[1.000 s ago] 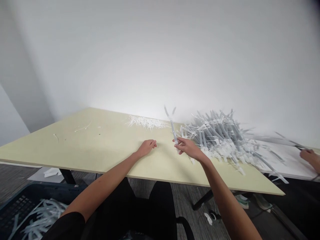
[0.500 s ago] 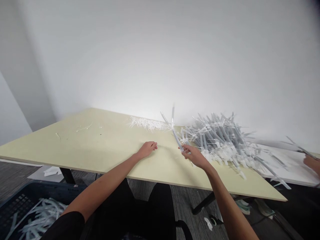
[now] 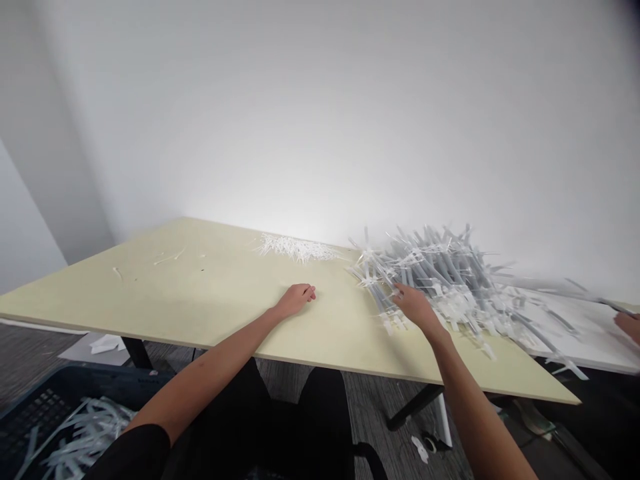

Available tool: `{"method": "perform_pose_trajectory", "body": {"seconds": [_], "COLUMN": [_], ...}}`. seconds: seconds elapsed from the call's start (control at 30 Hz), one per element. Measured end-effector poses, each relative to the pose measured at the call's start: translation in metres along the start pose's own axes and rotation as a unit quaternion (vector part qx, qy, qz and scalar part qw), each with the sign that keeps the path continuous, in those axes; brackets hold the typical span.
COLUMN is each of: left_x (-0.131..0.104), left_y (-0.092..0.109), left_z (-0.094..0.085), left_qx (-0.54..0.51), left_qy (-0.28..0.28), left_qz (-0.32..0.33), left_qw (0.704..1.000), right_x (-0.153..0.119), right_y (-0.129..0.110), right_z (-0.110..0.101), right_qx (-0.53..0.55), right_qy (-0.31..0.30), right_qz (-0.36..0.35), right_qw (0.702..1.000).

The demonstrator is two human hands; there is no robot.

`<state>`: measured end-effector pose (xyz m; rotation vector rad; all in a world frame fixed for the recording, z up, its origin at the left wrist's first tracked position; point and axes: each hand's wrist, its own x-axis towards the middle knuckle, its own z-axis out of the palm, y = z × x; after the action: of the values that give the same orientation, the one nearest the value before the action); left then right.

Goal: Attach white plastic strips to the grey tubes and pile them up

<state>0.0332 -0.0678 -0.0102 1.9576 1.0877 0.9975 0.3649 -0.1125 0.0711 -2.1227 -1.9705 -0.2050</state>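
Observation:
My left hand rests on the pale yellow table with its fingers curled closed; whatever they hold, if anything, is hidden. At the left side of a large heap of grey tube pieces, my right hand has its fingers closed around the lower end of a branched grey plastic tube. The tube leans over other pieces, its white joint and thin arms pointing up and left. Beyond my left hand lies a spread of small white plastic sticks.
On the floor at lower left stands a dark blue crate holding pale tubes. Another person's hand is at the far right, by a white table. A few loose white bits lie on the left of the yellow table. A wall rises behind.
My right hand has moved right with the branched tube, lowering it from above the table onto the heap's left side. My left hand has stayed in place.

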Motion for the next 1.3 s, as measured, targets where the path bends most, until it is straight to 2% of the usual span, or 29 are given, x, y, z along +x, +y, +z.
{"method": "perform_pose_trajectory", "body": {"seconds": [0.27, 0.5, 0.9, 1.03, 1.13, 1.23, 1.3], "left_x": [-0.001, -0.001, -0.002, -0.009, -0.016, -0.031, -0.048], "left_y": [0.003, 0.000, 0.003, 0.011, 0.018, 0.024, 0.027], "left_z": [-0.001, 0.000, -0.001, -0.003, -0.009, -0.026, -0.044], "left_qx": [0.016, 0.014, 0.046, 0.100, 0.168, 0.229, 0.257], "left_qy": [-0.006, -0.011, -0.027, 0.005, 0.018, 0.023, 0.037], "left_qz": [0.003, 0.003, 0.016, 0.091, 0.175, 0.249, 0.277], "left_qw": [1.000, 1.000, 0.998, 0.991, 0.970, 0.941, 0.925], "right_x": [-0.008, -0.008, -0.010, -0.015, -0.020, -0.025, -0.029], "right_y": [0.014, 0.015, 0.019, 0.015, 0.010, 0.006, 0.003], "right_z": [0.013, 0.028, 0.032, 0.037, 0.043, 0.048, 0.051], "right_qx": [-0.031, -0.027, -0.023, -0.045, -0.071, -0.084, -0.088], "right_qy": [0.056, -0.021, -0.009, 0.005, 0.036, 0.066, 0.084], "right_qz": [0.051, 0.090, 0.074, 0.066, 0.064, 0.064, 0.066], "right_qw": [0.997, 0.995, 0.997, 0.997, 0.995, 0.992, 0.990]}}
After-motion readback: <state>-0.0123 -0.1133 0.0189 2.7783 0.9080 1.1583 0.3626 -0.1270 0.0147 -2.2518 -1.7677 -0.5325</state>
